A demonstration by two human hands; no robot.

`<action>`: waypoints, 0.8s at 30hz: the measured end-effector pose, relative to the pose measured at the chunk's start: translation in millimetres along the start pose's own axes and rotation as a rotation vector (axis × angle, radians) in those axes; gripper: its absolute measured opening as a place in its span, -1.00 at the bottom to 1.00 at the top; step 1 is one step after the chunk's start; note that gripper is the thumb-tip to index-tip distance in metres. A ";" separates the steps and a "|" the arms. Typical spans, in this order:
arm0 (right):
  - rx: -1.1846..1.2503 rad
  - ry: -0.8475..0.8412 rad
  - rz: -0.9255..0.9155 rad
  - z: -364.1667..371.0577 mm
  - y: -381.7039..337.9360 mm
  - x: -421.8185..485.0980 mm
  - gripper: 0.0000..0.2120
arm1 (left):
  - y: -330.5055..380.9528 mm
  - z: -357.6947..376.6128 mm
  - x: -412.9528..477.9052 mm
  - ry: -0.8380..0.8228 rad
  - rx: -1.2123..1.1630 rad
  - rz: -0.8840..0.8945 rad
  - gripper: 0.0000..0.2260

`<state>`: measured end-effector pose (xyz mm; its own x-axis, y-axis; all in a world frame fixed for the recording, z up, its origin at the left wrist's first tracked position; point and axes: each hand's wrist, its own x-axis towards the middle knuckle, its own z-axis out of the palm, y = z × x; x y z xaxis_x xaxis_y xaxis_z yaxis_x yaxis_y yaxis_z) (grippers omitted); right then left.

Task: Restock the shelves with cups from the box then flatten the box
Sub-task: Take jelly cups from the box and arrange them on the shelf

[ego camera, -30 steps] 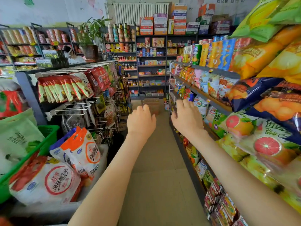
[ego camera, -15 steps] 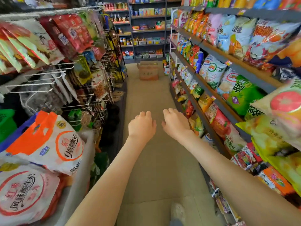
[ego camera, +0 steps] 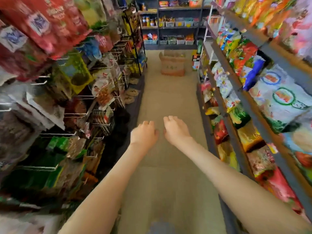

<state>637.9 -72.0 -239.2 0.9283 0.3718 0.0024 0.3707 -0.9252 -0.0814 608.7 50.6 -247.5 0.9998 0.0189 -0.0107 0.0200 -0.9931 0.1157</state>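
Hands: 2. The left hand (ego camera: 143, 134) and right hand (ego camera: 175, 130) lie side by side at frame centre.

Forearms: 2, both bare, entering from the lower edge.

Cardboard box (ego camera: 172, 65): 1, on the floor at upper centre.

Display fixtures: 3.
- Hook rack (ego camera: 135, 36): 1, along the left side.
- Side shelf unit (ego camera: 276, 53): 1, along the right side.
- Far shelf unit (ego camera: 175, 27): 1, across the top centre.

Snack bags (ego camera: 278, 98): many on both sides. Blur prevents an exact count.

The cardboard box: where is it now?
In the head view the cardboard box stands on the floor at the aisle's far end, centre, just before the back shelves.
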 end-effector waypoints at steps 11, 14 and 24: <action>0.011 -0.053 0.000 -0.5 81.9 375.2 -0.67 | -50.5 -14.2 385.7 -0.015 0.029 0.039 -0.71; 0.039 -0.032 0.058 -13.8 124.7 461.7 -0.69 | -41.5 -21.8 492.3 -0.028 0.026 0.095 -0.72; 0.069 -0.084 0.146 18.7 291.7 778.0 -0.61 | -15.0 18.2 848.9 -0.118 0.033 0.151 -0.69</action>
<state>1467.8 -51.1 -279.7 0.9654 0.2420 -0.0974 0.2271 -0.9633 -0.1428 1457.0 79.4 -276.4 0.9834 -0.1427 -0.1119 -0.1327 -0.9869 0.0918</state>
